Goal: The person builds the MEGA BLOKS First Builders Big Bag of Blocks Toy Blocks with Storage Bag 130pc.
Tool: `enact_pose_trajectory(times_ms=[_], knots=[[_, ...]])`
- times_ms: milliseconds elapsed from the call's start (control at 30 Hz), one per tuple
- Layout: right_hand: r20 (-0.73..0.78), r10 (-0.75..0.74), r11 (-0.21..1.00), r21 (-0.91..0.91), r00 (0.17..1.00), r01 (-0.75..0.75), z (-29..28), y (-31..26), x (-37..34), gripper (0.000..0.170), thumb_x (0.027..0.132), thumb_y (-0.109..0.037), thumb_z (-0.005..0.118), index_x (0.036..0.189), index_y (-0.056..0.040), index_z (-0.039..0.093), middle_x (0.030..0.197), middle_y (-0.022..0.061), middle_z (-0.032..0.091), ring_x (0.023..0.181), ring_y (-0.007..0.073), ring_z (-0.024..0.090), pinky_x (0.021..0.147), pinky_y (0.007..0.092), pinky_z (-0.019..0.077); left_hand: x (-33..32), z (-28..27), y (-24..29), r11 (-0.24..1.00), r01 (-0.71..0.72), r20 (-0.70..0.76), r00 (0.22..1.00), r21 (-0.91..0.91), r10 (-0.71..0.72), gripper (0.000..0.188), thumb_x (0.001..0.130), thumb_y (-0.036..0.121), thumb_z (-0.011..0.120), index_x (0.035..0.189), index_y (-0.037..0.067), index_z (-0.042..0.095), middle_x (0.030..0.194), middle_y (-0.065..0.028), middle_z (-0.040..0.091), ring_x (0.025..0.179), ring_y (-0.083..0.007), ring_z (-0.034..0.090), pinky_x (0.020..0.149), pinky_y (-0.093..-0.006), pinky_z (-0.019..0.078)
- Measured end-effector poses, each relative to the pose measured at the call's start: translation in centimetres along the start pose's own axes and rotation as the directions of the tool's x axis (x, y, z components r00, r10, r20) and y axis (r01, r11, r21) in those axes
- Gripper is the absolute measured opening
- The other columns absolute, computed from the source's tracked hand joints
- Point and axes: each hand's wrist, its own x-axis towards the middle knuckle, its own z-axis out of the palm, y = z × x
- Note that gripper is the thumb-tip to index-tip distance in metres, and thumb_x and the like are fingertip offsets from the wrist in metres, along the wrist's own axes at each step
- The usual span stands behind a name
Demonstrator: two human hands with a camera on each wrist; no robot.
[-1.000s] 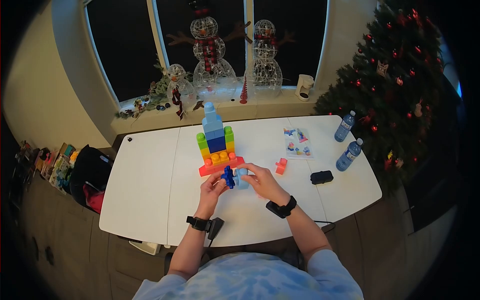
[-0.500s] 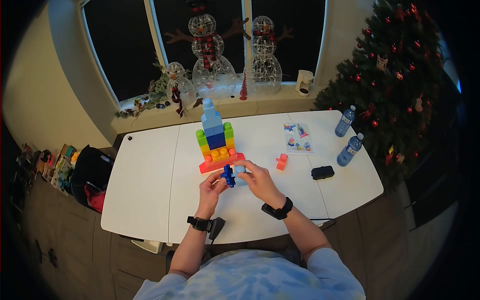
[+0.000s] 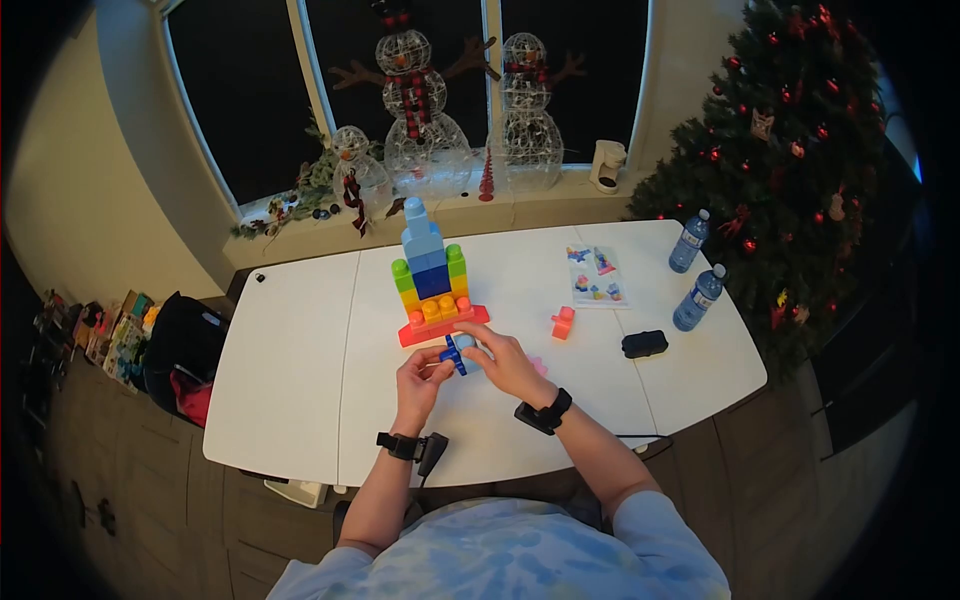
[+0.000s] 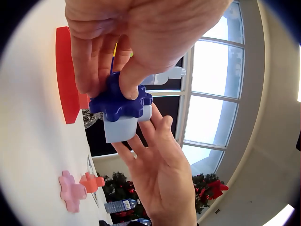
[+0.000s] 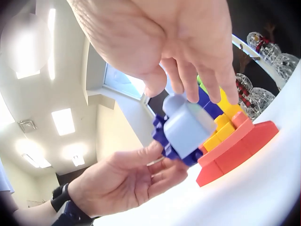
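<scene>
My left hand [image 3: 420, 385] pinches a dark blue gear-shaped piece [image 4: 120, 101] between thumb and fingers. A light blue block [image 5: 186, 129] is joined to the gear's face. Beside that block, my right hand [image 3: 515, 368] has its fingers extended; in the right wrist view the thumb and fingers stand apart around the block's upper end, and whether they touch it I cannot tell. Just behind the hands stands a block tower with a red base [image 3: 420, 334], yellow and green sides, a dark blue middle [image 3: 432, 281] and a light blue top [image 3: 422, 240].
A pink gear piece [image 4: 71, 191] and a coral block [image 3: 563, 323] lie right of the hands. Farther right are a picture sheet [image 3: 597, 278], a black case [image 3: 644, 344] and two water bottles [image 3: 689, 242] on the white table [image 3: 270, 380]. A Christmas tree [image 3: 770, 170] stands beyond.
The gear and light blue block have turned and shifted slightly left. My right hand has moved left too, its fingers now more extended. The pink gear piece has come into view beside it.
</scene>
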Motion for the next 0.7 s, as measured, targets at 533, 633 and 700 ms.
enact_pose_trajectory(times_ms=[533, 633, 700], knots=[[-0.3, 0.299, 0.811, -0.421, 0.906, -0.407, -13.0, 10.1, -3.2, 0.071, 0.076, -0.016, 0.083, 0.138, 0.0017, 0.053, 0.146, 0.0238, 0.051, 0.134, 0.04, 0.052, 0.112, 0.0434, 0.044, 0.9, -2.0, -3.5, 0.862, 0.032, -0.146, 0.988, 0.506, 0.05, 0.037, 0.081, 0.012, 0.086, 0.107, 0.003, 0.061, 0.097, -0.0069, 0.069, 0.087, -0.0177, 0.067, 0.077, -0.0307, 0.0542], [-0.277, 0.336, 0.802, -0.417, 0.9, -0.427, -13.1, 10.7, -3.5, 0.074, 0.075, -0.017, 0.084, 0.139, 0.0005, 0.052, 0.144, 0.0234, 0.053, 0.133, 0.0395, 0.052, 0.112, 0.0429, 0.0439, 0.0, 1.2, 0.0, 0.693, -0.171, -0.1, 0.938, 0.701, 0.332, 0.042, 0.077, 0.011, 0.086, 0.109, 0.004, 0.06, 0.106, -0.0103, 0.066, 0.098, -0.0262, 0.065, 0.084, -0.0364, 0.053], [-0.256, 0.366, 0.797, -0.411, 0.895, -0.443, -12.9, 11.6, -3.5, 0.074, 0.075, -0.018, 0.084, 0.139, -0.0005, 0.051, 0.143, 0.0231, 0.054, 0.132, 0.0391, 0.053, 0.111, 0.0428, 0.044, -0.6, 4.7, 1.8, 0.561, -0.395, 0.081, 0.861, 0.727, 0.501, 0.044, 0.077, 0.01, 0.085, 0.112, 0.004, 0.059, 0.116, -0.0136, 0.063, 0.109, -0.0333, 0.061, 0.09, -0.0408, 0.0514]])
